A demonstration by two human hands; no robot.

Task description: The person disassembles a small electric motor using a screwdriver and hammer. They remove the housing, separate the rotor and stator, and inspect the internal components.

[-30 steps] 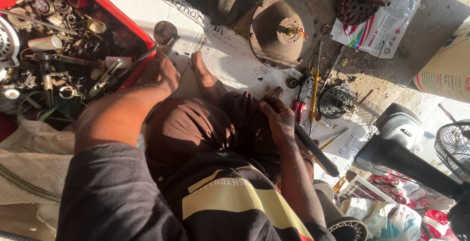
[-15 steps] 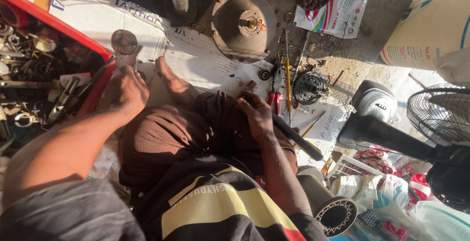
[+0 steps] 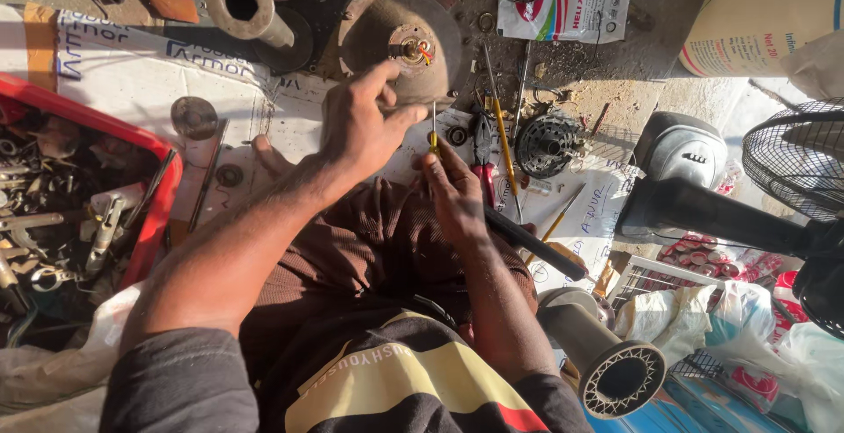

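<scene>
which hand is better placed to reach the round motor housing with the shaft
Left. The left hand is stretched out, fingertips beside the round housing, while the right hand sits nearer the body, pinching a thin yellow-handled screwdriver.

**Lighting and picture quality**

We record hard, warm sunlight from the right, raking low across the scene. Glare burns out the sack (image 3: 774, 20) and the plastic bags (image 3: 756, 327) at the right edge. Deep shadow fills the red tray (image 3: 163, 213) and the top left floor. Focus is sharp at centre; edges bend slightly, wide-angle.
</scene>
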